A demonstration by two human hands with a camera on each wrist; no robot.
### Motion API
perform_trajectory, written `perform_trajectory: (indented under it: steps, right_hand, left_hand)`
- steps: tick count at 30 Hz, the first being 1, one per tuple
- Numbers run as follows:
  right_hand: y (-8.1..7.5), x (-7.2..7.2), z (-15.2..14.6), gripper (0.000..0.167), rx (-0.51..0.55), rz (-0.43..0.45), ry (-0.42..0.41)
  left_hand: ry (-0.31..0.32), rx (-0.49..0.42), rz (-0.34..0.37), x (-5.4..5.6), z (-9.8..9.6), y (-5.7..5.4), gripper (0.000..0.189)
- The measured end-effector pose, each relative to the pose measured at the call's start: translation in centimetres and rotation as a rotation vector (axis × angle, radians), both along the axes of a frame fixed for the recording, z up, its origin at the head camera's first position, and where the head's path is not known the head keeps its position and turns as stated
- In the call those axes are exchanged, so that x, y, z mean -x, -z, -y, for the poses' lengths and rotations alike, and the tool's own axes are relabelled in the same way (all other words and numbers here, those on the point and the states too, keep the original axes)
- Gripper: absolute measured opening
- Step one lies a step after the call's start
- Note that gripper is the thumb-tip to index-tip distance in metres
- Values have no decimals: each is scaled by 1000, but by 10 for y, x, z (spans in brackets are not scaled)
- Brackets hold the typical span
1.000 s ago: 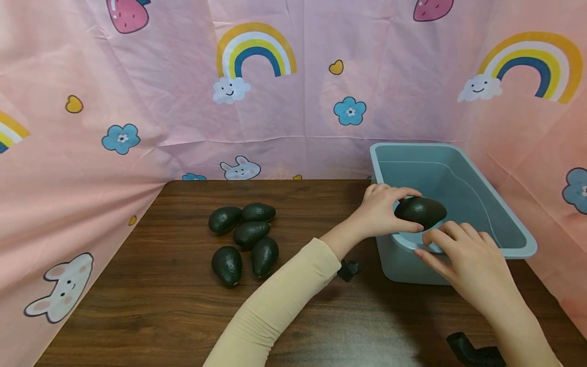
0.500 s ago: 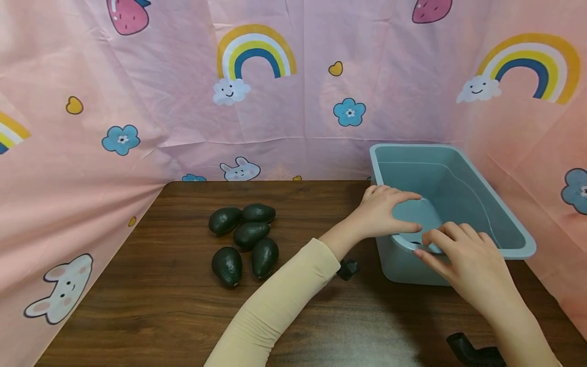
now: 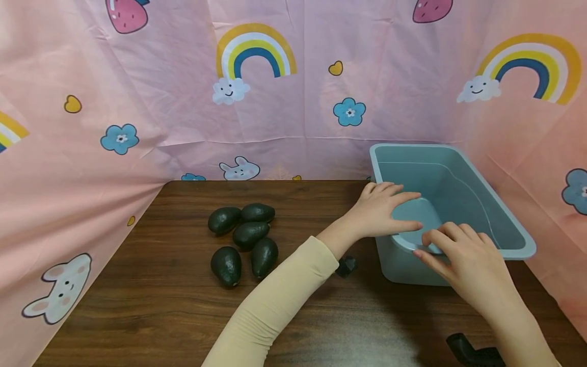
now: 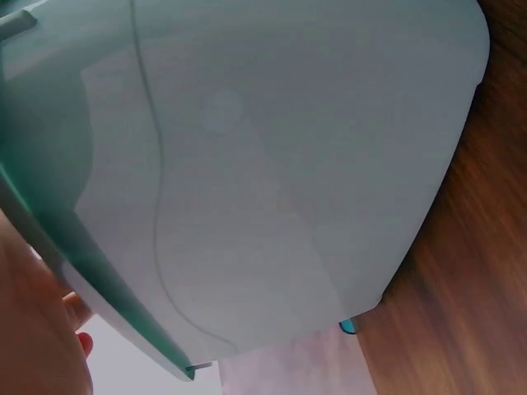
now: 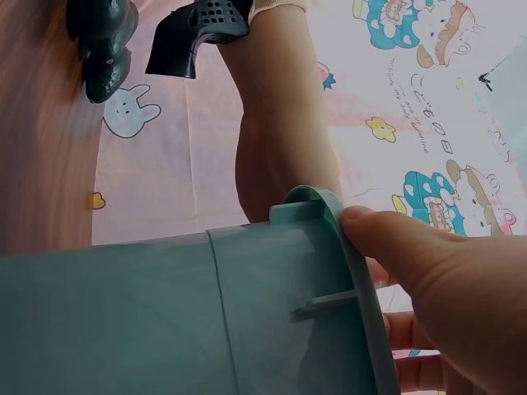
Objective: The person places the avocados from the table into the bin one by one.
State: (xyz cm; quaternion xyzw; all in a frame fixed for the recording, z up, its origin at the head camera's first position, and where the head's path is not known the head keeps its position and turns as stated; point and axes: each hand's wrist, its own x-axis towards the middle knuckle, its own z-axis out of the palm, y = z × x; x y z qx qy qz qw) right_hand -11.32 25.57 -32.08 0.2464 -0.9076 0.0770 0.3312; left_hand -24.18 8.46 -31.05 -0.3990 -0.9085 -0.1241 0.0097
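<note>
holding the left hand (image 3: 379,210) over the left edge of the grey-blue bin (image 3: 491,196) with thumb and forefinger parted wide, and pinching the bin's near rim narrowly between thumb and fingers of the right hand (image 3: 471,262). noting five dark avocados (image 3: 250,235) lying on the wooden table (image 3: 151,306) well to the left of the bin.

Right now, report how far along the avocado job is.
Done: an avocado held over the bin a second ago is gone from the left hand, apparently dropped inside.
In hand: nothing but the bin's rim, gripped by the right hand.
Remaining, probably: five avocados on the table.
</note>
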Motion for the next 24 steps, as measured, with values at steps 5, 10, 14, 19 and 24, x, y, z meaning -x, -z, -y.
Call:
perform_trajectory:
  steps: [5,10,14,19,24]
  right_hand:
    - [0,0,0,59,-2,5,1]
    - [-1,0,0,59,1,21,10]
    - [-1,0,0,59,5,37,15]
    - [0,0,0,59,5,45,15]
    - [0,0,-1,58,1,45,10]
  left_hand:
    - [-18,49,-9,-1,1,-2,72]
    - [-31,63,-9,-2,3,-3,73]
    - [-42,60,-6,-2,6,-3,73]
    - [-31,34,-11,-1,11,-1,73]
    - [-23,6,-23,-1,19,-1,73]
